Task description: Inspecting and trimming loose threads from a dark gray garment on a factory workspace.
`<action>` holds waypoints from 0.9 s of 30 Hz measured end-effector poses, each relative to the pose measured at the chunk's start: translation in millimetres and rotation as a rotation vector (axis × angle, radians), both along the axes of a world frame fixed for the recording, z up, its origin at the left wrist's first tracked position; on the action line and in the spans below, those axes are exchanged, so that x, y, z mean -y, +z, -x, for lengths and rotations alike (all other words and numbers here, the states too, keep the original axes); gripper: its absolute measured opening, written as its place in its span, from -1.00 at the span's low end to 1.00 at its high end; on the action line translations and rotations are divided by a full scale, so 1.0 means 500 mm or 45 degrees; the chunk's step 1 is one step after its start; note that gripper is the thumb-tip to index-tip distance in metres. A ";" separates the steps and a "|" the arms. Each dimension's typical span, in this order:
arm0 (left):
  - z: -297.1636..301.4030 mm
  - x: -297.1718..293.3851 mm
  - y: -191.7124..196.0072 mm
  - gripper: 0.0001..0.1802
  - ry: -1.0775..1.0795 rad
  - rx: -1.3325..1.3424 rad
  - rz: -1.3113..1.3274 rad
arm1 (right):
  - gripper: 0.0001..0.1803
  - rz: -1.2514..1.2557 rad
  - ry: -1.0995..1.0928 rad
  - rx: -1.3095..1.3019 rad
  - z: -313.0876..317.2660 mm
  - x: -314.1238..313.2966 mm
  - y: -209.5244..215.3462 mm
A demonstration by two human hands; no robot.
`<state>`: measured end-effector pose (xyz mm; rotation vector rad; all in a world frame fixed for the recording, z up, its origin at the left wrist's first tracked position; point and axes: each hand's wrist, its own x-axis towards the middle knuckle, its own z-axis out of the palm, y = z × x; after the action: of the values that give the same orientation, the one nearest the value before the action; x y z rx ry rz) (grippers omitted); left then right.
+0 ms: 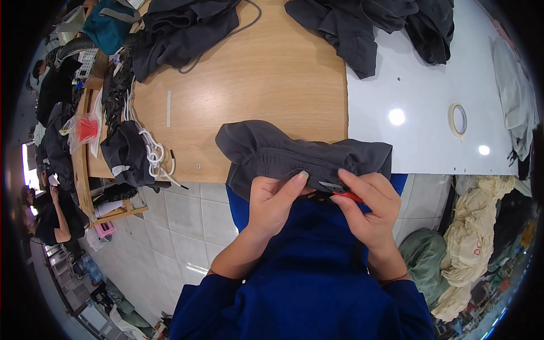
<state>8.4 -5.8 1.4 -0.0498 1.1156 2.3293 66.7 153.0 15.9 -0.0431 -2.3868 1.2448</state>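
Note:
A dark grey garment (272, 141) lies bunched over the table's near edge, its stitched band turned up toward me. My left hand (273, 201) pinches that band, thumb on top and fingers underneath. Between the fingers of my right hand (371, 207) is a pair of small thread snips (350, 196) with a red handle. Their metal blade lies against the garment, close to the stitched edge and pointing toward my left thumb. My right fingertips also touch the cloth. The fingers under the garment are hidden.
More dark grey garments (187, 28) lie on the far table, with another pile (362, 28) at the far right. A tape roll (457, 119) sits on the white tabletop. White cords (153, 150) hang at left. Cream fabric (473, 238) is heaped at right. Other people work at far left.

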 end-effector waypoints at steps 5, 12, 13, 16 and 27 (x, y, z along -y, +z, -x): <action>-0.006 0.007 -0.017 -0.75 -0.030 -0.150 0.079 | -0.55 0.182 -0.068 0.054 0.005 0.010 0.028; -0.006 0.014 -0.015 -0.70 -0.243 0.030 -0.253 | -0.64 -0.179 0.062 -0.126 0.026 0.031 -0.014; -0.009 0.023 -0.036 -0.70 -0.243 0.028 -0.252 | -0.68 -0.214 0.064 -0.234 0.027 0.032 -0.022; -0.014 0.039 -0.069 -0.69 -0.283 0.070 -0.500 | -0.71 -0.144 0.234 -0.356 0.021 0.033 -0.017; 0.003 0.003 -0.001 -0.72 -0.019 0.072 -0.084 | -0.51 0.314 0.142 0.051 -0.005 -0.002 0.021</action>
<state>7.1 -7.2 0.8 -0.0824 1.0072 2.3349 69.2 154.0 26.3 -0.0105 -2.2822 1.5998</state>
